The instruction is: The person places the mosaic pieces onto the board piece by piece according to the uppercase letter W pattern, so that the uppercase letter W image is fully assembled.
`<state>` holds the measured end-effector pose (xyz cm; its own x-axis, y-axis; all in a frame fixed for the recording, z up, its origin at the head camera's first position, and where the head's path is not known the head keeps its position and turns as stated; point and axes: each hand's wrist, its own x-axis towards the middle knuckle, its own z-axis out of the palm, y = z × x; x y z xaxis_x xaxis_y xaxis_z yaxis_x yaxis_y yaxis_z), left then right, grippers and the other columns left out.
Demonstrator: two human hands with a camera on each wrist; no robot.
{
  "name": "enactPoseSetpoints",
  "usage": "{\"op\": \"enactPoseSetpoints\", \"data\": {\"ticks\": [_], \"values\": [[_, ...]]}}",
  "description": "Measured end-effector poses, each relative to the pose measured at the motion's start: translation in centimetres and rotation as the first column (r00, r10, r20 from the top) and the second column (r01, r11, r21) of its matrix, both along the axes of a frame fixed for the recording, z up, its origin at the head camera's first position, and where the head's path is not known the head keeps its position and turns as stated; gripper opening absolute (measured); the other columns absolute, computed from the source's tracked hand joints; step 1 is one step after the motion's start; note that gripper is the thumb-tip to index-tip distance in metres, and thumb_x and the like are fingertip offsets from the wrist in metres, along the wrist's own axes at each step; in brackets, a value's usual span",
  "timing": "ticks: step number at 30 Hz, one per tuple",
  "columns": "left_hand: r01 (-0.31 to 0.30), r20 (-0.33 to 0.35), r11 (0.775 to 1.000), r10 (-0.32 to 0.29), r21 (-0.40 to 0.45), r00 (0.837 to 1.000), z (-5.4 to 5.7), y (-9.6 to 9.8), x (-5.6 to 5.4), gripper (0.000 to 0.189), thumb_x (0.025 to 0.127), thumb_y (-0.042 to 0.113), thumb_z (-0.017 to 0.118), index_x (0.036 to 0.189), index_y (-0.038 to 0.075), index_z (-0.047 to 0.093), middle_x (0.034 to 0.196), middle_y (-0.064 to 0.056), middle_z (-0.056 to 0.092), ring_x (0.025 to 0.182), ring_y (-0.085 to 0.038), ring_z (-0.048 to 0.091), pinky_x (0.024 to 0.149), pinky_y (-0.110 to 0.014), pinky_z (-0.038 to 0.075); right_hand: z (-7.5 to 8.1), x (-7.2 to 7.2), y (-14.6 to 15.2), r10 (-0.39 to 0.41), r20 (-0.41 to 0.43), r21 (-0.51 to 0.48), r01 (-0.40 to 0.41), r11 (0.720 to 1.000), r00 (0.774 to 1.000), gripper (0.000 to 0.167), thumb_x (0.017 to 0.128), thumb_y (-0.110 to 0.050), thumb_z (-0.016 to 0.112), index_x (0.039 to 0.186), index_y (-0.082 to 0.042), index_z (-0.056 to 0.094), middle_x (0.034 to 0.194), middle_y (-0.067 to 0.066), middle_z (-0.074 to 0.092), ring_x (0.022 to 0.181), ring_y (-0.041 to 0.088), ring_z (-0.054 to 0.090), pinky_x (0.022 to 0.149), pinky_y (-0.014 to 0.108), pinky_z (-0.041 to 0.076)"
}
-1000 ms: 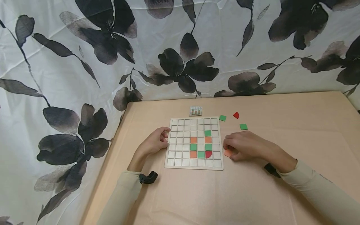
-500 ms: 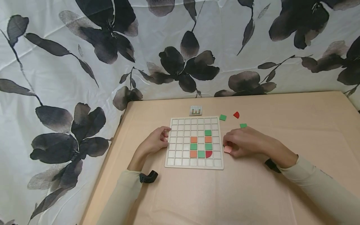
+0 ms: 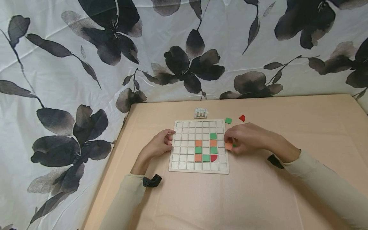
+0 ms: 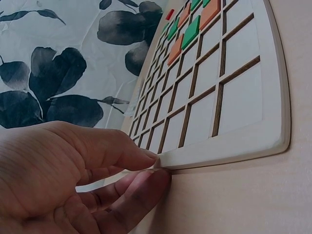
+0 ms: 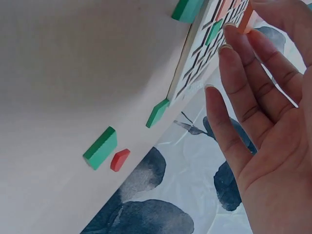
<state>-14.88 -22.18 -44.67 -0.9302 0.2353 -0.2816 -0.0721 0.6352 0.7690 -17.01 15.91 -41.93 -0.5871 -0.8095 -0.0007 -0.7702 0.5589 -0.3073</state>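
Observation:
A white wooden grid board (image 3: 184, 130) lies on the table with orange and green square tiles and a red quarter-round tile (image 3: 213, 157) in its cells. My left hand (image 3: 159, 143) holds the board's left edge; in the left wrist view the thumb lies on the rim with fingers curled beneath it. Just over the board's right edge, my right hand (image 3: 249, 138) pinches an orange tile (image 5: 246, 18) between thumb and fingertips. A green tile (image 3: 234, 145) shows partly behind that hand, beside the board.
A small card (image 3: 200, 113) with a printed grid pattern lies behind the board. To its right are a loose green tile (image 3: 228, 120) and a red tile (image 3: 242, 118). Another green tile (image 5: 101, 147) shows in the right wrist view. A floral cloth (image 3: 184, 19) hangs behind the table.
My right hand has lifted the orange tile from the table and moved it up and left to the board's right edge. The left hand stays at the board's edge.

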Motion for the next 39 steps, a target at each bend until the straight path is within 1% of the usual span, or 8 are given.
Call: {"op": "enactPoseSetpoints", "data": {"ticks": [4,9,15,23,26,30,36,39], "values": [[0.002,0.002,1.000,-0.002,0.007,1.000,0.0,-0.1,0.0,0.064,0.085,-0.013,0.068,0.144,0.001,0.047,0.107,-0.011,0.050,0.087,-0.018,0.054,0.069,-0.025,0.048,0.4,-0.5,-0.6,0.014,0.005,-0.028,-0.014,1.000,1.000,0.020,0.080,-0.022,0.078,0.099,-0.025,0.071,0.087,-0.013,0.062,0.078,0.006,0.053,0.065,0.024,0.044],[0.001,0.006,1.000,-0.002,0.006,1.000,-0.1,-0.1,0.0,0.064,0.085,-0.013,0.067,0.144,0.002,0.047,0.107,-0.011,0.050,0.087,-0.018,0.054,0.068,-0.025,0.048,0.7,-1.3,-1.6,0.035,0.003,-0.033,-0.035,0.999,0.999,0.022,0.081,-0.024,0.078,0.101,-0.023,0.071,0.091,-0.013,0.063,0.078,0.005,0.053,0.067,0.024,0.046],[-0.006,0.003,1.000,0.006,-0.006,1.000,-0.2,0.0,0.0,0.064,0.086,-0.012,0.068,0.144,0.003,0.047,0.107,-0.010,0.050,0.087,-0.018,0.054,0.068,-0.025,0.048,1.1,-2.0,-2.8,0.061,0.004,-0.028,-0.061,0.998,0.998,0.021,0.082,-0.027,0.078,0.101,-0.024,0.070,0.088,-0.011,0.064,0.077,0.004,0.053,0.063,0.025,0.044],[-0.010,0.005,1.000,0.010,-0.009,1.000,-0.1,0.1,0.0,0.064,0.086,-0.011,0.069,0.144,0.004,0.047,0.108,-0.010,0.050,0.089,-0.019,0.054,0.070,-0.026,0.048,1.7,-2.7,-4.6,0.072,0.056,-0.028,-0.071,0.997,0.996,0.020,0.085,-0.024,0.074,0.104,-0.024,0.070,0.091,-0.007,0.066,0.083,0.013,0.060,0.067,0.030,0.044],[-0.012,0.003,1.000,0.012,-0.002,1.000,-0.1,0.2,-0.1,0.064,0.086,-0.011,0.069,0.144,0.003,0.047,0.108,-0.011,0.050,0.089,-0.020,0.054,0.070,-0.026,0.048,1.6,-3.0,-5.2,0.087,0.045,-0.022,-0.086,0.996,0.995,0.019,0.086,-0.029,0.075,0.104,-0.025,0.070,0.090,-0.008,0.066,0.082,0.012,0.059,0.067,0.030,0.043],[-0.018,-0.001,1.000,0.018,0.003,1.000,0.0,0.3,-0.1,0.064,0.085,-0.012,0.069,0.144,0.003,0.047,0.107,-0.011,0.050,0.088,-0.019,0.053,0.070,-0.026,0.047,1.4,-3.6,-5.9,0.101,0.051,-0.016,-0.100,0.995,0.994,0.023,0.086,-0.033,0.077,0.107,-0.026,0.070,0.090,-0.009,0.065,0.081,0.011,0.058,0.069,0.030,0.044],[-0.023,-0.004,1.000,0.023,0.013,1.000,-0.1,0.5,-0.2,0.064,0.085,-0.012,0.068,0.144,0.002,0.047,0.107,-0.011,0.049,0.087,-0.019,0.053,0.069,-0.025,0.047,0.9,-4.5,-6.9,0.138,0.078,-0.017,-0.137,0.990,0.987,0.023,0.085,-0.027,0.075,0.107,-0.025,0.069,0.092,-0.007,0.066,0.082,0.015,0.061,0.070,0.030,0.044],[-0.030,-0.003,0.999,0.030,0.017,1.000,-0.1,0.7,-0.3,0.064,0.085,-0.012,0.068,0.144,0.003,0.047,0.107,-0.012,0.050,0.088,-0.019,0.053,0.069,-0.025,0.047,0.7,-4.7,-7.4,0.164,0.068,-0.018,-0.163,0.986,0.984,0.022,0.086,-0.027,0.075,0.107,-0.024,0.069,0.091,-0.007,0.065,0.081,0.012,0.058,0.068,0.030,0.043]]}}
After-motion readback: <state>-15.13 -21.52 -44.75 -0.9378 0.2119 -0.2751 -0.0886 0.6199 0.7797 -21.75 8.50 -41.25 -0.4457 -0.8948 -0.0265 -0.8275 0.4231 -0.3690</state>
